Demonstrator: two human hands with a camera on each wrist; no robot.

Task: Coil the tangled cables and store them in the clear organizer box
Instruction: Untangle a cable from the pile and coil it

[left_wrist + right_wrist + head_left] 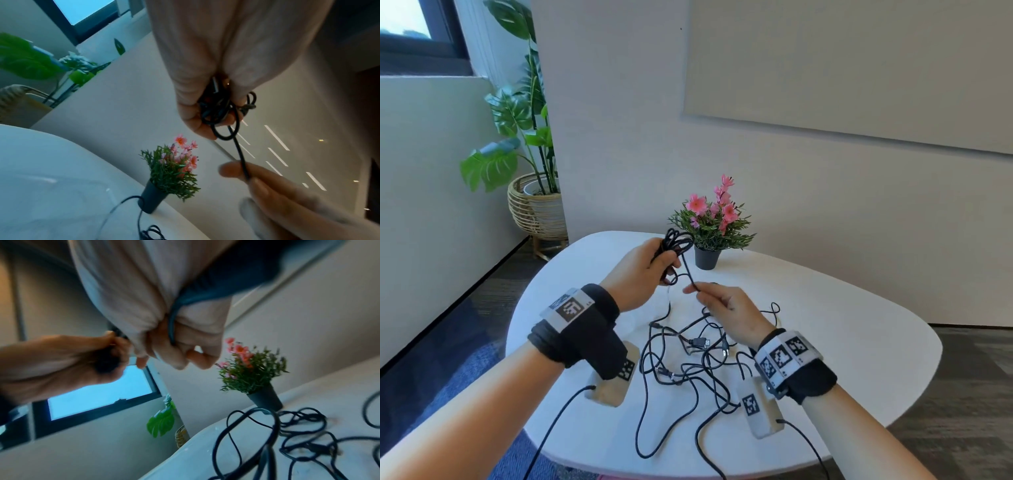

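While the coil (675, 244) of black cable sits bunched in the left hand (643, 270), fingers curled round it above the white surface (842, 308), one strand runs down from it to the right hand (726, 313). That hand pinches the strand between thumb and forefinger, the other fingers curled in. Below both hands the remaining cables (688, 363) lie tangled and loose on the surface, several plugs showing among them. A small potted plant (710, 222) with pink flowers stands just behind the coil. No box can be made out.
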